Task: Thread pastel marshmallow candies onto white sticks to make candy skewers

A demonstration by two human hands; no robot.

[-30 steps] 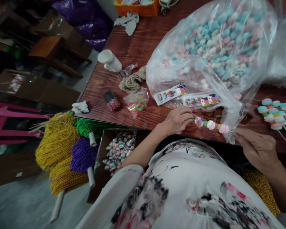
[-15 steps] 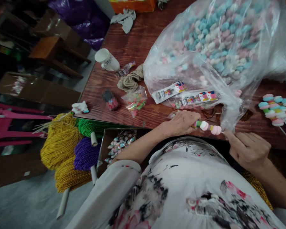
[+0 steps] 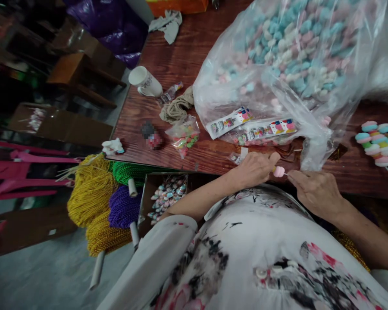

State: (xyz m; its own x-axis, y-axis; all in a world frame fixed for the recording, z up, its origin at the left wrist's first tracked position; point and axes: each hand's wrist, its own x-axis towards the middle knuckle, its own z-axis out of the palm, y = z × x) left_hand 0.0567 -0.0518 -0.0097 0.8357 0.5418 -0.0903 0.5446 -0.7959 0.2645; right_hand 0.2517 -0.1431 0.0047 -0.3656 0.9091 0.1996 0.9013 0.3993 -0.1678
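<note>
Marshmallow skewer (image 3: 279,172) shows a puffy, rounded pink end. The left hand (image 3: 257,169) curls closed around it; the right hand (image 3: 317,190) pinches its thin, pale stick (image 3: 286,174).

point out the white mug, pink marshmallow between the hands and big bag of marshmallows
White mug (image 3: 151,85): head view, on its outer side.
Pink marshmallow (image 3: 280,172): head view, on its middle.
Big bag of marshmallows (image 3: 210,95): head view, plastic wall, lower left.

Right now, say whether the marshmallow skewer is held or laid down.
The skewer is held: left hand around one end, right hand at the stick.
</note>
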